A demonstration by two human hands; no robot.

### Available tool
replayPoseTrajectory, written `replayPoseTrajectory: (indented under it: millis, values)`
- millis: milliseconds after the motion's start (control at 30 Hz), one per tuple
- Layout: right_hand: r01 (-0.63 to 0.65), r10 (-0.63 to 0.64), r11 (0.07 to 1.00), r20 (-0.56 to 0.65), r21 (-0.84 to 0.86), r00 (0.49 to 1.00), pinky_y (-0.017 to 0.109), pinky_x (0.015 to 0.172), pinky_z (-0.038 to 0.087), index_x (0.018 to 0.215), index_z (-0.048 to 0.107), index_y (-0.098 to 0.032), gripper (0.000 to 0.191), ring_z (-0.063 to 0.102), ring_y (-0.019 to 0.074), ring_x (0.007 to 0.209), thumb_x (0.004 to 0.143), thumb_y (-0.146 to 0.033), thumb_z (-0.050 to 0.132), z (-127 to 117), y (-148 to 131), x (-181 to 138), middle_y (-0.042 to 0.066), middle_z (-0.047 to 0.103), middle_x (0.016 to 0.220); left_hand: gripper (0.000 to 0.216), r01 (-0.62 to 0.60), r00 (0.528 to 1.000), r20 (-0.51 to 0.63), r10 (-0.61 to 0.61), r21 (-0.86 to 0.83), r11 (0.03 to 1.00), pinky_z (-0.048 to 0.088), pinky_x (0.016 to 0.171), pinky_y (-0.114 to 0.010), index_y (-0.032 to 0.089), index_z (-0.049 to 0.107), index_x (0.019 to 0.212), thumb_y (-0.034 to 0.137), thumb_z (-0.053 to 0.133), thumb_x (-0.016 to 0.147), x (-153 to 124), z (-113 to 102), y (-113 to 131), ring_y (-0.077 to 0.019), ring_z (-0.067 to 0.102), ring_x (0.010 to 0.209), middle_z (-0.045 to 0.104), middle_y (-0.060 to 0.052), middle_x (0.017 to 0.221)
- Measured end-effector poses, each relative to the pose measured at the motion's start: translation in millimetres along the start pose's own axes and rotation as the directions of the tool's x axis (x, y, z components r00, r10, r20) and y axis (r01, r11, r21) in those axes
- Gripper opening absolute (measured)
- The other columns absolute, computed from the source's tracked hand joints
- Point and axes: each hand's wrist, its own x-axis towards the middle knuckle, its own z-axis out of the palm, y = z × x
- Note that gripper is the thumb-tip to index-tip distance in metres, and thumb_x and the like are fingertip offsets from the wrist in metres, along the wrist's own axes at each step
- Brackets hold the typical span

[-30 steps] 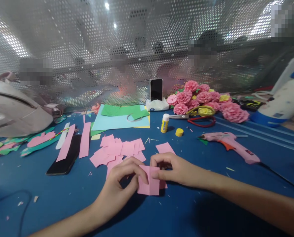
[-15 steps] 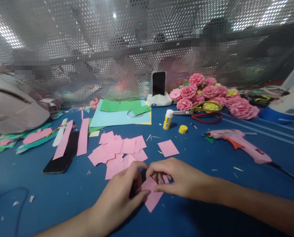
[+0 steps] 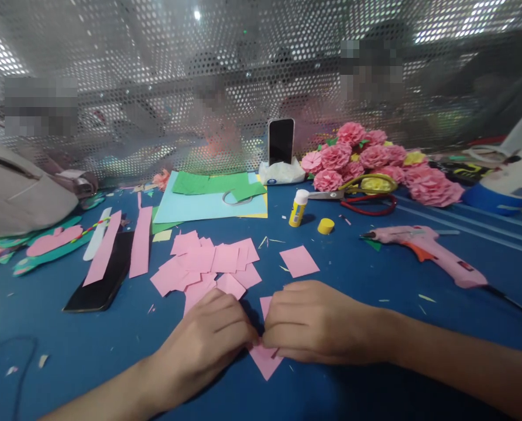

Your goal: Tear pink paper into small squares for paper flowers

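Between my hands, low over the blue table, is a pink paper square [image 3: 267, 363], turned with one corner toward me. My left hand [image 3: 212, 342] is closed at its left side, fingers curled and knuckles up. From the right, my right hand [image 3: 316, 321] grips the same paper, its fingertips meeting those of the left. Both sets of fingertips cover the middle of the sheet, so any crease there is hidden. Just beyond my left hand lies a loose pile of pink paper squares [image 3: 212, 260]. A single pink square [image 3: 299, 261] rests apart, beyond my right hand.
A glue stick [image 3: 298, 209] stands uncapped beside its yellow cap [image 3: 326, 226]. Scissors [image 3: 361, 196] lie before pink paper flowers [image 3: 375, 156]. A pink glue gun [image 3: 428, 251] is at right. Pink strips [image 3: 141, 241] and a dark phone [image 3: 103, 286] lie left. Perforated metal [image 3: 155, 76] stands behind.
My fingers have curled over and closed in on the pink square, both hands turning knuckles up. More of the paper is now covered. The view has shifted slightly.
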Motion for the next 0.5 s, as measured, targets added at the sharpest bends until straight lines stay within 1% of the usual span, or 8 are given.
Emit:
replayPoseTrajectory:
  millis: [67,200,367,500]
  values:
    - [-0.003,0.003,1.000,-0.005,0.017,1.000,0.028,0.071,0.036,0.102,0.061,-0.018,0.017,0.054,0.0152,0.085,0.096,-0.027,0.048,0.4,0.3,-0.1,0.002,0.065,0.093,0.023,-0.024,1.000,0.005,0.024,0.031,0.999,0.038,0.072,-0.033,0.017,0.061,0.097,0.012,0.039,0.097,-0.9,-1.1,-0.8,-0.0170,0.052,0.077,0.065,-0.004,0.081]
    - [-0.005,0.005,0.998,-0.001,0.069,1.000,0.028,0.073,0.037,0.101,0.060,-0.018,0.016,0.055,0.0151,0.085,0.094,-0.027,0.050,1.1,1.9,0.0,0.003,0.065,0.095,0.027,-0.110,0.994,0.038,0.105,0.132,0.985,0.041,0.076,-0.032,0.018,0.061,0.102,0.015,0.034,0.099,-3.9,-3.7,-2.9,-0.0163,0.056,0.080,0.065,-0.005,0.082]
    - [0.018,-0.019,0.999,0.001,0.048,1.000,0.028,0.070,0.036,0.095,0.061,-0.019,0.013,0.055,0.0150,0.084,0.092,-0.029,0.053,2.0,4.2,-0.1,0.001,0.066,0.094,0.025,-0.189,0.982,0.049,0.182,0.244,0.951,0.042,0.078,-0.031,0.017,0.063,0.100,0.017,0.038,0.099,-1.4,-7.1,-1.1,-0.0154,0.058,0.080,0.066,-0.004,0.081]
    - [0.038,-0.038,0.999,0.004,0.039,0.999,0.028,0.069,0.036,0.093,0.061,-0.019,0.013,0.057,0.0142,0.085,0.092,-0.029,0.053,2.0,4.8,0.0,0.001,0.068,0.096,0.023,-0.259,0.963,-0.002,0.270,0.274,0.926,0.042,0.075,-0.031,0.015,0.066,0.094,0.014,0.044,0.097,4.7,-9.4,2.2,-0.0155,0.059,0.078,0.068,-0.003,0.076]
